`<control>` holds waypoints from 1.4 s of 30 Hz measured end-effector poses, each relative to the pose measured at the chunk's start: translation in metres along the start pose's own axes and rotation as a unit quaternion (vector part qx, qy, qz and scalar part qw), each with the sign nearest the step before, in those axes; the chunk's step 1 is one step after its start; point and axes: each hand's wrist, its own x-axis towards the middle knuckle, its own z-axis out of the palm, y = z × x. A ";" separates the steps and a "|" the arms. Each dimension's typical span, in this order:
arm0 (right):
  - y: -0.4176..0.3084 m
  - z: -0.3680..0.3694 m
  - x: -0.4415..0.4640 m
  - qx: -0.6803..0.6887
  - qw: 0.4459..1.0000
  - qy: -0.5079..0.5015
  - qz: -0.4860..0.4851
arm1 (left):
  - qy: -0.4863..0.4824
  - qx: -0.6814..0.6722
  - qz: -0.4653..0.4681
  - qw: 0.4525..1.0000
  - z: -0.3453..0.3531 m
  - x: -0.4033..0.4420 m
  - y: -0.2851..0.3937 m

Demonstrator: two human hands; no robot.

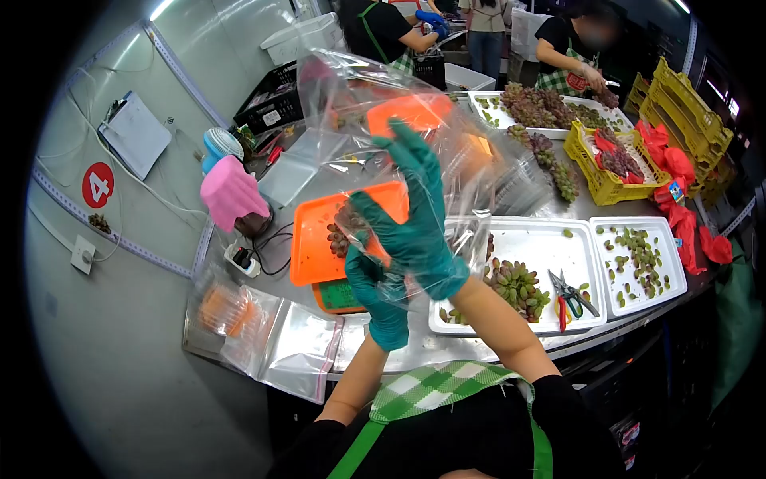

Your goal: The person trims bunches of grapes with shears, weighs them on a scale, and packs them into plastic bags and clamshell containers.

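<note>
My right hand, in a green glove, is raised with its fingers stretched up and its thumb apart. A large clear plastic bag spreads around and above it; I cannot tell whether the fingers are inside or behind the film. Lower down, my gloved left hand closes on the bag near the right wrist. Just beyond the hands, a reddish succulent shows partly hidden at the orange tray. Under that tray is a green-faced orange device, perhaps a scale.
A white tray holds a green succulent and pruning shears. Loose leaves lie in another white tray. Clear bags lie at the front left. A yellow crate stands at right; two people work beyond.
</note>
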 end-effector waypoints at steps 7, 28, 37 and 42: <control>0.003 0.005 0.024 -0.149 0.984 0.074 0.059 | -0.016 0.181 0.069 0.981 -0.014 0.007 0.000; -0.024 0.065 -0.090 -0.023 0.934 -0.343 -0.099 | 0.111 0.077 -0.098 0.986 -0.086 0.149 -0.022; 0.057 0.077 -0.145 0.183 0.823 -0.039 0.537 | -0.141 -0.321 -0.355 0.866 -0.155 0.190 -0.091; 0.087 0.105 -0.128 0.271 0.729 0.025 0.628 | -0.199 -0.044 -0.373 0.905 -0.138 0.175 -0.140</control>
